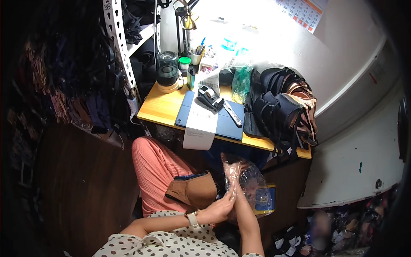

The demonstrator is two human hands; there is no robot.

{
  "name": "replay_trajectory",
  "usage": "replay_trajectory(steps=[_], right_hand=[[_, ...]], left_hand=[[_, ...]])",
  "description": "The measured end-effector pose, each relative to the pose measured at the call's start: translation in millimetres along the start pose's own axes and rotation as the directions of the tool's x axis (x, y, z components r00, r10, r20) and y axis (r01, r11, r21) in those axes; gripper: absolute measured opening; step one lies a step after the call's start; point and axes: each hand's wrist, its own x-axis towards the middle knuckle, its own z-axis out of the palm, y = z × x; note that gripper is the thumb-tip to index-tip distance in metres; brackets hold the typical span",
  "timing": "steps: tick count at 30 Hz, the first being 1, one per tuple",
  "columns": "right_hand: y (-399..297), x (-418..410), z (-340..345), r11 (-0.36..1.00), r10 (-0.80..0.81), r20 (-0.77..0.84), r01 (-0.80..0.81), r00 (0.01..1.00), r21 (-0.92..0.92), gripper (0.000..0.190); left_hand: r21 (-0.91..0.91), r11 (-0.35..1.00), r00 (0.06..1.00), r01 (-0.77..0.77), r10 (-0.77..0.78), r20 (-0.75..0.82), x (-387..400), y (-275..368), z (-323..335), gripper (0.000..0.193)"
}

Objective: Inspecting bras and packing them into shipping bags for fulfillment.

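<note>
My right hand reaches forward inside a clear plastic bag, seen through the shiny film with its fingers apart. Around my right wrist, the fingers of my left hand hold the edge of this bag; a watch with a light strap is on the left wrist. A stack of molded-cup bras, brown on top with darker ones beneath, rests on my lap beside the left hand. Beyond both hands, a long printed paper label strip hangs over the desk's front edge.
On the wooden desk lie a blue tablet case, a tape dispenser and a utility knife. A pile of dark and beige bras covers its right end. A metal shelf post stands left; bagged goods lie lower right.
</note>
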Motion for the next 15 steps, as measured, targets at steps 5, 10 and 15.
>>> replay_trajectory(steps=[5,10,15], right_hand=[[35,-13,-55,0.951,-0.303,0.619,0.183,0.725,0.250,0.055],[90,-23,-135,0.947,-0.066,0.429,0.192,0.901,-0.258,0.075],[105,-15,-137,0.843,0.044,0.345,0.150,0.938,-0.516,0.066]], left_hand=[[-0.032,0.998,0.995,0.052,-0.054,-0.081,-10,-44,-38,0.096],[0.082,0.997,0.991,-0.017,0.028,-0.131,0,-105,-66,0.091],[-0.105,0.965,0.967,0.239,-0.227,0.114,63,-117,-62,0.068]])
